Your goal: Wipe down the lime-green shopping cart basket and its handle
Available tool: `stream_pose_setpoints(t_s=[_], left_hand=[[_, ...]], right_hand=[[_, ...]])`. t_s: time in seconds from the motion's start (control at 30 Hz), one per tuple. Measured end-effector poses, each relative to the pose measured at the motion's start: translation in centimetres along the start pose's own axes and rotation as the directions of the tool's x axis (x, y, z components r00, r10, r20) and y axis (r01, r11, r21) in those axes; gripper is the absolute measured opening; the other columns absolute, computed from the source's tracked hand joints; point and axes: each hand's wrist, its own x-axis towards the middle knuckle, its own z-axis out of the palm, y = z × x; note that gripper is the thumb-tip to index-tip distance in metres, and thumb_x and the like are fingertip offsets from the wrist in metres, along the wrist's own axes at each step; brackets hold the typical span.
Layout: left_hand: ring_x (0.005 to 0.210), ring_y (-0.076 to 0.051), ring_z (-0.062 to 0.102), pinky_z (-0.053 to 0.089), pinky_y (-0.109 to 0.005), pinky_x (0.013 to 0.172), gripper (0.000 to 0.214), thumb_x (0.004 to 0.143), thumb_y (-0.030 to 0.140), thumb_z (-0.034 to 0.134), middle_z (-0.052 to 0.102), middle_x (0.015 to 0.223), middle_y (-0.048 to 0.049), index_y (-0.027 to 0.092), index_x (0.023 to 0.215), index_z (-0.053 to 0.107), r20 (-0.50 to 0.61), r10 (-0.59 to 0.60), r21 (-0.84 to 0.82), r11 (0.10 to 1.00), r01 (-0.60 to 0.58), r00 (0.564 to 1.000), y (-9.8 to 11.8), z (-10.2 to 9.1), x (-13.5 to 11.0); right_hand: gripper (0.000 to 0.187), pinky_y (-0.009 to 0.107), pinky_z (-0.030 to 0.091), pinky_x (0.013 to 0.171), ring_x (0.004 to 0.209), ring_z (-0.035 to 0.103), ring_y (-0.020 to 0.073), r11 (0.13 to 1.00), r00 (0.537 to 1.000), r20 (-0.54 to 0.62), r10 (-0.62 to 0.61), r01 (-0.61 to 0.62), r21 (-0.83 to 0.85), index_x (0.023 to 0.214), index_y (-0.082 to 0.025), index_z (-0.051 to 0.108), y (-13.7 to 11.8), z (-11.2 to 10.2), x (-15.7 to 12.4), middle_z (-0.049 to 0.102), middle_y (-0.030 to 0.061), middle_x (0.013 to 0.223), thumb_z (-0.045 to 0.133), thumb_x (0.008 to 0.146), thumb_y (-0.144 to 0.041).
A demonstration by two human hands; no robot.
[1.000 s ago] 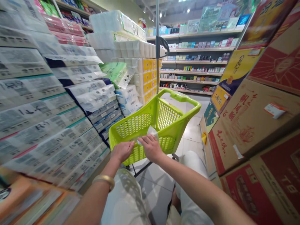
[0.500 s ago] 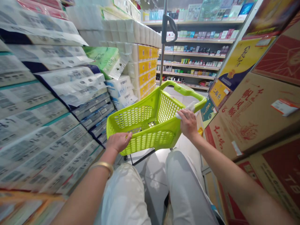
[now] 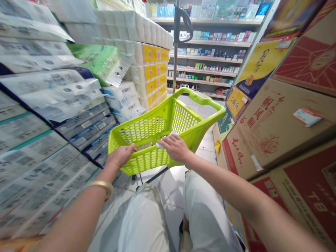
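A lime-green plastic shopping cart (image 3: 193,145) with perforated sides stands side-on before my knees, its raised handle toward the right. My left hand (image 3: 121,156) is closed over the near rim at the cart's left end. Farther right along the same rim, my right hand (image 3: 174,147) presses a white cloth (image 3: 160,145) against the plastic; most of the cloth is hidden under the fingers. Through the holes, the inside of the basket shows nothing lying in it.
Stacked tissue packs (image 3: 78,94) rise close on the left, with a green pack (image 3: 97,63) on them. Cardboard cartons (image 3: 275,126) line the right side. Behind the cart stand a grey pole with a handle (image 3: 176,42) and shelves of small goods (image 3: 210,57).
My right hand has slid with the cloth along the near rim, from beside the handle leftward to the middle. My left hand still holds the rim. The view has shifted slightly right.
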Motion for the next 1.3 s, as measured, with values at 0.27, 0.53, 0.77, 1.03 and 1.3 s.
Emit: stream_pose_setpoints(t_s=[0.27, 0.53, 0.77, 1.03, 1.3], left_hand=[[0.106, -0.031, 0.066, 0.049, -0.036, 0.083, 0.064, 0.087, 0.058, 0.021, 0.071, 0.117, -0.0082, 0.026, 0.112, 0.072, 0.078, -0.016, 0.008, 1.000, 0.015, 0.997, 0.2, -0.1, 1.3], [0.107, -0.033, 0.066, 0.050, -0.037, 0.082, 0.064, 0.087, 0.057, 0.022, 0.072, 0.114, -0.0085, 0.027, 0.115, 0.071, 0.111, -0.010, 0.050, 0.999, 0.005, 0.994, 0.5, 0.1, 1.5], [0.102, -0.031, 0.068, 0.051, -0.035, 0.078, 0.059, 0.085, 0.056, 0.028, 0.074, 0.109, -0.0079, 0.027, 0.108, 0.074, 0.068, -0.012, 0.031, 0.999, 0.009, 0.998, -0.3, 0.7, 1.2], [0.102, -0.031, 0.068, 0.051, -0.035, 0.077, 0.060, 0.086, 0.056, 0.026, 0.074, 0.109, -0.0073, 0.027, 0.110, 0.073, 0.098, -0.011, 0.036, 0.999, 0.008, 0.995, -0.6, 0.5, 0.3], [0.106, -0.032, 0.066, 0.050, -0.037, 0.081, 0.062, 0.087, 0.056, 0.022, 0.072, 0.114, -0.0073, 0.028, 0.112, 0.072, 0.112, -0.010, 0.028, 1.000, 0.007, 0.994, 0.1, 0.6, -0.3]], right_hand=[[0.034, 0.039, 0.037, 0.104, 0.113, 0.051, 0.0240, 0.973, 0.992, -0.047, 0.121, -0.127, -0.191, 0.120, -0.020, 0.061, 11.7, -8.6, -5.7, 0.063, 0.0085, 0.116, 0.042, 0.093, -0.012], [0.033, 0.045, 0.029, 0.111, 0.116, 0.049, 0.0250, 0.913, 0.899, -0.261, 0.352, -0.391, -0.115, 0.112, -0.019, 0.063, 6.9, -4.3, -4.1, 0.064, 0.0093, 0.112, 0.043, 0.088, -0.008], [0.030, 0.040, 0.033, 0.107, 0.104, 0.053, 0.0228, 0.977, 0.965, -0.152, 0.215, -0.212, 0.032, 0.120, -0.019, 0.059, -4.7, 2.6, 1.2, 0.065, 0.0077, 0.111, 0.047, 0.092, -0.018], [0.033, 0.038, 0.033, 0.109, 0.110, 0.054, 0.0209, 0.989, 0.984, -0.155, 0.082, -0.099, -0.107, 0.117, -0.019, 0.062, 3.0, -2.4, -2.6, 0.066, 0.0073, 0.111, 0.044, 0.091, -0.010], [0.045, 0.046, 0.040, 0.107, 0.124, 0.048, 0.0254, 0.900, 0.820, -0.465, 0.333, -0.424, -0.104, 0.127, -0.020, 0.059, 9.4, -5.6, -6.8, 0.059, 0.0112, 0.122, 0.041, 0.088, -0.007]])
